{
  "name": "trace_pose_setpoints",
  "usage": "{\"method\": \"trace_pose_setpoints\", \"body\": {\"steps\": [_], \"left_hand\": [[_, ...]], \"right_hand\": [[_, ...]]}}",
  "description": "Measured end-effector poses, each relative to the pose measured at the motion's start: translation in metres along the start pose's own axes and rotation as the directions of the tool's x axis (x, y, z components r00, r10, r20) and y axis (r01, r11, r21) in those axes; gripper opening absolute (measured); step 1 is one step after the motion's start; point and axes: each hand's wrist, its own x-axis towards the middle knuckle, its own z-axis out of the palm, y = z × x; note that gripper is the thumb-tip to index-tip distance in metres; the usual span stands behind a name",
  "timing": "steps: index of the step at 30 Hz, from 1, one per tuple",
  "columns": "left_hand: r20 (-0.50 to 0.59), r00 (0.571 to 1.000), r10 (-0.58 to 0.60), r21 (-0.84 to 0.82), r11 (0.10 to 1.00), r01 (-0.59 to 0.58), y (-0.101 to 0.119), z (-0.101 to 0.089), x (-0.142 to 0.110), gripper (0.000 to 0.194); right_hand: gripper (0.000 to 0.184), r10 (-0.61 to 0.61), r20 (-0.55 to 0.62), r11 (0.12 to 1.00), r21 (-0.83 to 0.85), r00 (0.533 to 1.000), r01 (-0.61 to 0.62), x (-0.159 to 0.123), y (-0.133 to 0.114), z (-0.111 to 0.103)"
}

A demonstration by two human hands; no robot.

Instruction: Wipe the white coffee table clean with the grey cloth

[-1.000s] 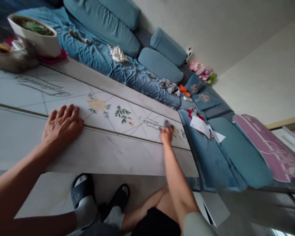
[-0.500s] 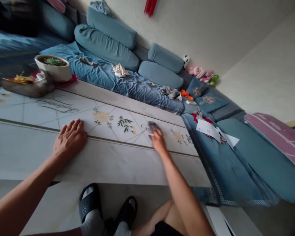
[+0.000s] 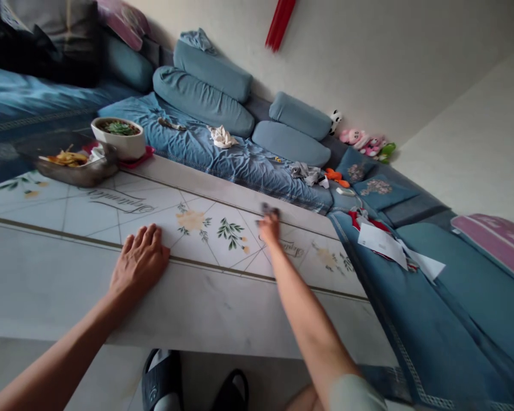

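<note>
My right hand pinches a small dark grey cloth against the far part of a low white marble-patterned table. The tabletop has printed leaves, flowers and cursive lettering. My left hand lies flat on the table nearer me, fingers spread and holding nothing. Most of the cloth is hidden by my right fingers.
A white bowl with a succulent and a metal dish of food stand at the table's far left corner. A blue sofa with cushions, crumpled cloths, papers and plush toys runs along the far and right sides. My slippered feet show below.
My right hand has slid the cloth toward the table's far edge. My left hand stays in place on the table. The view has swung, bringing more of the sofa in at the left.
</note>
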Motion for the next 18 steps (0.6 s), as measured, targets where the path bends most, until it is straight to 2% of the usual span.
{"method": "trace_pose_setpoints", "body": {"steps": [3, 5, 6, 7, 8, 10, 12, 14, 15, 16, 18], "left_hand": [[-0.007, 1.000, -0.006, 0.020, 1.000, 0.006, -0.002, 0.000, 0.000, 0.075], [-0.001, 1.000, 0.002, 0.037, 0.999, -0.002, -0.004, -0.001, 0.000, 0.074], [0.002, 1.000, 0.007, 0.047, 0.999, -0.007, -0.005, -0.002, 0.000, 0.074], [0.005, 1.000, 0.011, 0.055, 0.998, -0.011, -0.006, -0.003, 0.000, 0.074], [0.008, 1.000, 0.012, 0.061, 0.998, -0.012, -0.007, -0.003, 0.000, 0.074], [0.020, 1.000, 0.005, 0.066, 0.998, -0.006, -0.008, -0.004, 0.000, 0.076], [0.035, 0.999, -0.009, 0.065, 0.998, 0.007, -0.008, -0.002, 0.000, 0.079], [0.038, 0.999, -0.013, 0.063, 0.998, 0.011, -0.009, 0.001, -0.001, 0.082], [0.031, 0.999, -0.012, 0.063, 0.998, 0.010, -0.009, 0.003, -0.002, 0.083], [0.021, 1.000, -0.009, 0.062, 0.998, 0.008, -0.009, 0.005, -0.002, 0.084], [0.009, 1.000, -0.010, 0.063, 0.998, 0.009, -0.009, 0.009, -0.004, 0.082]], "right_hand": [[0.036, -0.013, 0.054, 0.999, 0.030, 0.998, 0.011, 0.037, -0.092, 0.099], [0.042, -0.060, 0.096, 0.997, 0.045, 0.994, 0.056, 0.051, -0.138, 0.146], [0.043, -0.080, 0.107, 0.996, 0.053, 0.991, 0.074, 0.056, -0.148, 0.158], [0.042, -0.082, 0.097, 0.995, 0.064, 0.992, 0.076, 0.058, -0.148, 0.161], [0.039, -0.065, 0.064, 0.995, 0.077, 0.996, 0.060, 0.057, -0.135, 0.155], [0.028, 0.032, -0.056, 0.995, 0.097, 0.998, -0.027, 0.044, -0.079, 0.117], [0.018, 0.178, -0.204, 0.982, 0.101, 0.963, -0.160, 0.014, -0.003, 0.056], [0.034, 0.303, -0.336, 0.953, 0.094, 0.892, -0.288, -0.028, 0.068, -0.015], [0.041, 0.356, -0.403, 0.933, 0.097, 0.843, -0.348, -0.050, 0.096, -0.049], [0.042, 0.398, -0.467, 0.912, 0.105, 0.790, -0.397, -0.072, 0.117, -0.080], [0.031, 0.438, -0.574, 0.882, 0.124, 0.692, -0.455, -0.103, 0.141, -0.128]]}}
